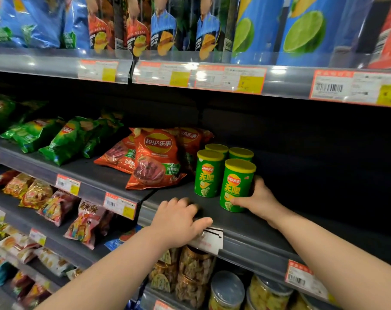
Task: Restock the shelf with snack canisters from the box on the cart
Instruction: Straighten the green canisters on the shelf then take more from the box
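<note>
Hands on the shelf (252,245) now: our left hand (179,222) curls its fingers over the front lip, thumb on the rail; just beyond, our right hand (258,201) wraps the front green canister (234,184), upright, three more canisters (207,173) beside and behind, red chip bags (155,159) to the left.

The right grip (258,201) holds a green canister (234,184) upright on the shelf (252,227). The left grip (179,220) holds its front edge.
</note>
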### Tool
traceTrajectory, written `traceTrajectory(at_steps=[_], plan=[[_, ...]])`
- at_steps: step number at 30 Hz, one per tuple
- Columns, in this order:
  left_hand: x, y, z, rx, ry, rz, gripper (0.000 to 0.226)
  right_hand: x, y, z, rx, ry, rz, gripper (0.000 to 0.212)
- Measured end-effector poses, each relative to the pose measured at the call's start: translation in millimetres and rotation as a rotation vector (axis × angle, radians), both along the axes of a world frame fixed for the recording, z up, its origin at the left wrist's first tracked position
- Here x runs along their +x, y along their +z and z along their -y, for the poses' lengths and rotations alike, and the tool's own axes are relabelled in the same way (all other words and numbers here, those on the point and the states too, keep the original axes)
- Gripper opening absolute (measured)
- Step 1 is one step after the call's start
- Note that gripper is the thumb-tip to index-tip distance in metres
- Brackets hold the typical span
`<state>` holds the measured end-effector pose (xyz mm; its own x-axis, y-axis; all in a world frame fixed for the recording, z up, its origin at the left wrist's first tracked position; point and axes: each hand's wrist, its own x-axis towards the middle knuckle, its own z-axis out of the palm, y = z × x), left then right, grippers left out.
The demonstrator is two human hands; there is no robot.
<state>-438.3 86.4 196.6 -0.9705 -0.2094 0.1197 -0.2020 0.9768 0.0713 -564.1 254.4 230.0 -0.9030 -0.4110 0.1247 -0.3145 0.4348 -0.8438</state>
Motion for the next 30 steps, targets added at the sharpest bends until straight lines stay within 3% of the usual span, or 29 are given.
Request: traceTrajectory(at_steps=[3,6,26,30], plan=[[-2,-1,0,-0.031,0.001,0.019,0.067,-9,1,6,0.003,-0.043,-0.033,0.079],[-1,-2,1,-0.033,0.008,0.012,0.064,-17,1,10,0.021,-0.074,-0.019,0.075],[1,-1,2,-0.033,-0.021,-0.010,0.064,-27,-4,13,0.155,-0.146,0.019,0.073],[10,0,3,-0.041,-0.046,-0.053,0.082,-14,-3,7,0.321,-0.127,-0.046,0.071]])
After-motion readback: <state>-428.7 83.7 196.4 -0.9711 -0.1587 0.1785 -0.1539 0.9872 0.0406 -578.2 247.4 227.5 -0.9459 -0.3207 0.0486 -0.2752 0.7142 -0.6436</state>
